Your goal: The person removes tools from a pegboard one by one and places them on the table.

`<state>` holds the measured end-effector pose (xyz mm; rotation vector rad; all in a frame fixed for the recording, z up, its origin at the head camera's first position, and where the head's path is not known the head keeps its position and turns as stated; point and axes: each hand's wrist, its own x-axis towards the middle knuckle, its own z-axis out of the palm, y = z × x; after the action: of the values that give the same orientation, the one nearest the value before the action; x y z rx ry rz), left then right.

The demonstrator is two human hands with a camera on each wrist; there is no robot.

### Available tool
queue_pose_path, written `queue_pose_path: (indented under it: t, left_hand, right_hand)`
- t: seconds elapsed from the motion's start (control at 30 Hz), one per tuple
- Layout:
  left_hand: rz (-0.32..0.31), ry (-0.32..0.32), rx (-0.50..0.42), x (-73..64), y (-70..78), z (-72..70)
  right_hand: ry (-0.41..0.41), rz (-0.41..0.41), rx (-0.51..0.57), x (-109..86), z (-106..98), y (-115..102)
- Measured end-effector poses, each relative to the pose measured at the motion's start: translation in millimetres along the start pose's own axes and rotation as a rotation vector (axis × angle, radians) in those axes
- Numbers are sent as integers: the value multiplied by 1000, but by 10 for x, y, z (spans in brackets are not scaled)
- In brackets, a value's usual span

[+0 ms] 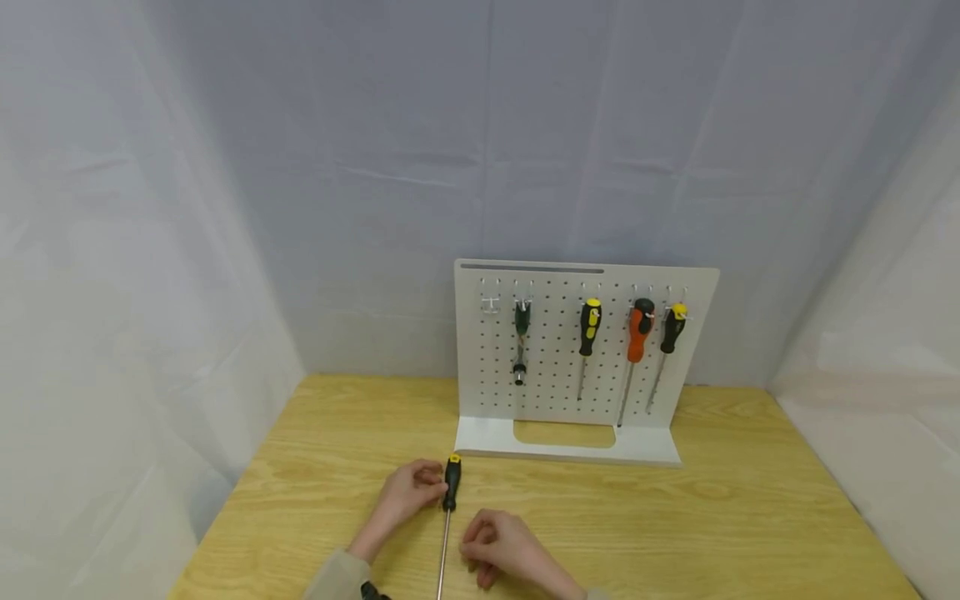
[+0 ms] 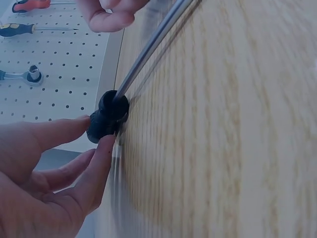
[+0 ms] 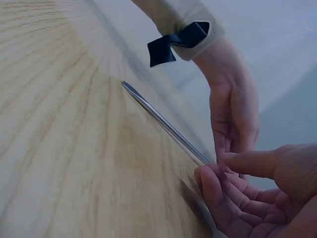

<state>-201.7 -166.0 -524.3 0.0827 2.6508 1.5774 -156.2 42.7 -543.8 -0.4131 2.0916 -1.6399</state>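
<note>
A long screwdriver (image 1: 452,483) with a black handle and yellow end lies on the table, handle toward the pegboard. My left hand (image 1: 408,497) pinches that handle between thumb and fingertip, and the left wrist view shows the fingertips on both sides of the black handle (image 2: 106,116). Just right of the steel shaft (image 1: 444,550), my right hand (image 1: 504,546) hovers with loosely curled fingers and nothing in them. In the right wrist view the shaft (image 3: 166,124) runs out to a flat tip, and the right fingertips (image 3: 210,178) overlap its near part.
Behind the hands a white pegboard (image 1: 555,358) stands on the wooden table (image 1: 720,517). On it hang a ratchet wrench (image 1: 521,342), a black-and-yellow screwdriver (image 1: 590,329), a red screwdriver (image 1: 637,333) and another yellow-ended screwdriver (image 1: 672,329). A wire hook (image 1: 490,305) is at its left.
</note>
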Motion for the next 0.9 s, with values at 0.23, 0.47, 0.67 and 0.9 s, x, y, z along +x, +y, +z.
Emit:
queue_pose_path:
  t: [0.23, 0.47, 0.67, 0.9]
  left_hand:
    - [84, 26, -10, 31, -14, -15]
    - [89, 38, -29, 58, 62, -62]
    - [111, 56, -42, 94, 121, -59]
    - [157, 82, -70, 201, 195, -19]
  right_hand:
    - [15, -34, 41, 24, -194, -6]
    - [60, -97, 86, 58, -400, -3]
    - [109, -152, 112, 91, -592, -46]
    - [236, -226, 69, 137, -811, -195]
